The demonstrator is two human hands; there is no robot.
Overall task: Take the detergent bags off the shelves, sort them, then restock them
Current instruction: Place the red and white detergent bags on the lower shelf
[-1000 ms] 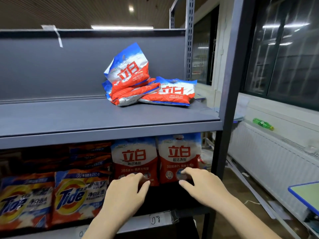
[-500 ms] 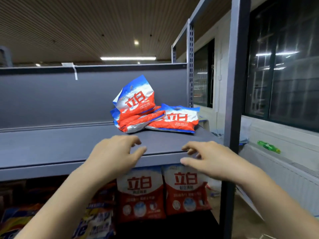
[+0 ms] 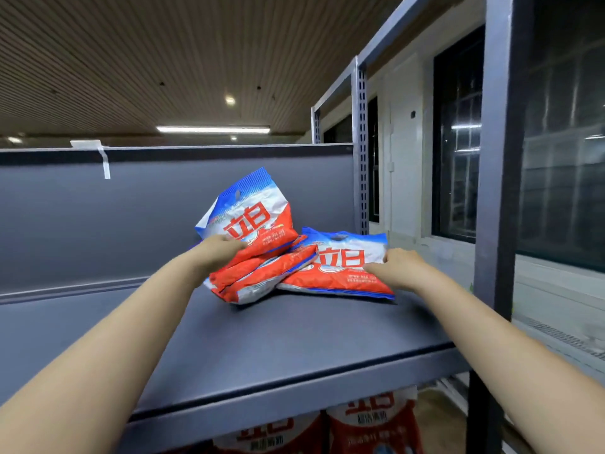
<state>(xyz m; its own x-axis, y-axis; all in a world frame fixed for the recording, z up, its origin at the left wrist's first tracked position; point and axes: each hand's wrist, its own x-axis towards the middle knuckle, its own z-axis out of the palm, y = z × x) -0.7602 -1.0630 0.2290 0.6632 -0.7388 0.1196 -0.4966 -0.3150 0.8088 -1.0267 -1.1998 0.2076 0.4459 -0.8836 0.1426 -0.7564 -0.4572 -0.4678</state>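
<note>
A loose pile of red, white and blue detergent bags lies on the grey upper shelf (image 3: 294, 339) near its back right. One bag (image 3: 252, 221) leans upright against the back panel, with flat bags (image 3: 262, 280) under it. My left hand (image 3: 219, 249) rests on that leaning bag's lower left edge, fingers curled onto it. Another bag (image 3: 340, 267) lies flat to the right, and my right hand (image 3: 396, 267) touches its right edge. Whether either hand has a firm grip is unclear. Two more bags (image 3: 373, 424) stand on the shelf below.
A grey upright post (image 3: 497, 191) stands at the shelf's front right corner, a perforated post (image 3: 360, 152) at the back right. The grey back panel (image 3: 98, 217) carries a strip of white tape. Windows and a white wall lie to the right.
Both hands rose from the lower shelf's bags, passed over the upper shelf's front edge, and now reach the pile at the back. My view tilted upward.
</note>
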